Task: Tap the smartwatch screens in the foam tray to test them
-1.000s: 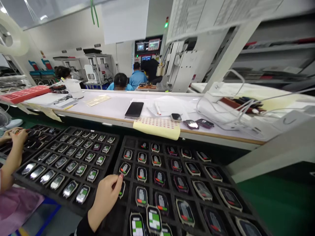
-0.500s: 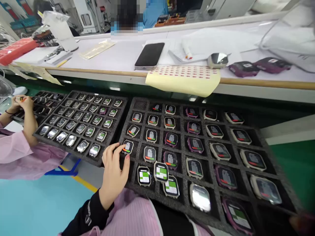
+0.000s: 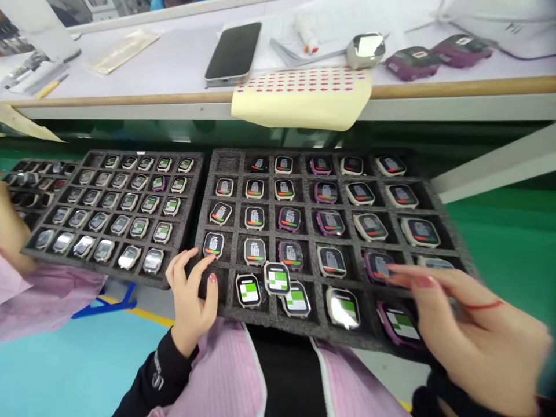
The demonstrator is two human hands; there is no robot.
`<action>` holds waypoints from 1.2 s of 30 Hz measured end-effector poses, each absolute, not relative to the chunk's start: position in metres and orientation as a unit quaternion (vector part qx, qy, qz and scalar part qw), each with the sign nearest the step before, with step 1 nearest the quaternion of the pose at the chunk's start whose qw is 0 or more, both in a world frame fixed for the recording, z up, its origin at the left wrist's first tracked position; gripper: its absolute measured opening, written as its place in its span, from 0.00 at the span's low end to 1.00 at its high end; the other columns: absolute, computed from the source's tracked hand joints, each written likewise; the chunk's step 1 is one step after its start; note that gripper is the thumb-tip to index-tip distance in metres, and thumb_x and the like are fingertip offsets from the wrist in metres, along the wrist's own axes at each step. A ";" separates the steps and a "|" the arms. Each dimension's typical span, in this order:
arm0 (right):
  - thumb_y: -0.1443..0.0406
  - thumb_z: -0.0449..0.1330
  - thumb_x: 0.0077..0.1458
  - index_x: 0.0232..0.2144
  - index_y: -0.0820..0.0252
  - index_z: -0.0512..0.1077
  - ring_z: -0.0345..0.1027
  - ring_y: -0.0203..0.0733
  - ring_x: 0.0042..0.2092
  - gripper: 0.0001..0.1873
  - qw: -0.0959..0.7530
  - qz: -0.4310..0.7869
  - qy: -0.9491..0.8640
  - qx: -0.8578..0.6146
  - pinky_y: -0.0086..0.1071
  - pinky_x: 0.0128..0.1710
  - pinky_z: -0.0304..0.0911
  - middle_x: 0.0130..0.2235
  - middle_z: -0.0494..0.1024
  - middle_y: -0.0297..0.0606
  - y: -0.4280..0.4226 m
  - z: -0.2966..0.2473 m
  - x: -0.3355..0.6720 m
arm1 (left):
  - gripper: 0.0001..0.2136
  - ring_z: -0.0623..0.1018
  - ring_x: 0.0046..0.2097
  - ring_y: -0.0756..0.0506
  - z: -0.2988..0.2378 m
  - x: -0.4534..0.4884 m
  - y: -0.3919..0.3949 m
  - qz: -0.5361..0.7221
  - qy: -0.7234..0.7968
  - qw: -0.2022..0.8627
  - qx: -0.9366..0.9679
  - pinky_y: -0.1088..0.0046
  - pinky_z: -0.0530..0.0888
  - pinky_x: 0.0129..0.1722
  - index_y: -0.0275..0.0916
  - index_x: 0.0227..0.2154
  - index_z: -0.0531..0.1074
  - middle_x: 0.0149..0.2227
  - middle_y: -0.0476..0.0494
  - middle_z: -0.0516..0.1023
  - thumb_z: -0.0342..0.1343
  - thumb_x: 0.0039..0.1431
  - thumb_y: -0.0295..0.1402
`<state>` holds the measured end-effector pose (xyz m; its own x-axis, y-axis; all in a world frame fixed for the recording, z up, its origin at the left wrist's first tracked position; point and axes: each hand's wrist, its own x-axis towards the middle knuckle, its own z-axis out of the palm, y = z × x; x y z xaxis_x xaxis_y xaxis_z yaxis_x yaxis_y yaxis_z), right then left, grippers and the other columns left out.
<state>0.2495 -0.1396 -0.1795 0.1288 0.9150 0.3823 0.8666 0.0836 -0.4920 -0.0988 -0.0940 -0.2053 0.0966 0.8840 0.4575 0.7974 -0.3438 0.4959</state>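
A black foam tray with square pockets lies in front of me, full of smartwatch bodies without straps. My left hand rests at its left edge, open, with a fingertip at the lower rim of a silver watch whose screen shows text. My right hand reaches in from the right, holding nothing that I can see, its extended finger at a purple watch. One watch with a green-and-white screen lies across the pocket walls, overlapping another watch. The right hand partly covers nearby pockets.
A second watch tray lies to the left, with another person's arm beyond it. On the shelf ahead are a phone, a yellow sticker sheet, a silver watch and two purple cases.
My right hand has come in from the lower right to the purple watch. My left hand stays by the same silver watch. The view has tilted down and shifted right.
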 end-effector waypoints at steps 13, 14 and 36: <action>0.63 0.57 0.69 0.73 0.57 0.44 0.64 0.50 0.64 0.38 0.272 0.159 -0.812 -0.490 0.62 0.71 0.42 0.62 0.71 0.48 -0.109 -0.162 0.173 | 0.16 0.63 0.63 0.36 -0.209 -0.097 -0.094 0.349 0.594 0.046 0.723 0.52 0.62 0.62 0.41 0.53 0.75 0.59 0.36 0.65 0.48 0.67 0.27; 0.63 0.56 0.69 0.73 0.57 0.43 0.65 0.50 0.63 0.38 0.275 0.159 -0.809 -0.495 0.62 0.71 0.42 0.61 0.73 0.48 -0.108 -0.161 0.171 | 0.16 0.63 0.62 0.36 -0.209 -0.096 -0.094 0.351 0.596 0.046 0.721 0.52 0.62 0.62 0.41 0.53 0.75 0.59 0.36 0.66 0.48 0.67 0.28; 0.65 0.52 0.71 0.70 0.61 0.53 0.58 0.54 0.68 0.29 0.270 0.109 -0.807 -0.514 0.66 0.68 0.47 0.62 0.71 0.52 -0.115 -0.170 0.177 | 0.17 0.62 0.63 0.35 -0.209 -0.097 -0.093 0.353 0.585 0.039 0.730 0.50 0.62 0.63 0.42 0.53 0.76 0.60 0.35 0.65 0.48 0.66 0.29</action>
<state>0.1766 -0.1148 -0.1697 -0.3267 0.8882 0.3229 0.7701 0.4482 -0.4538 -0.0973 -0.0930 -0.2090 0.0678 0.8808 0.4687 0.8252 -0.3136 0.4698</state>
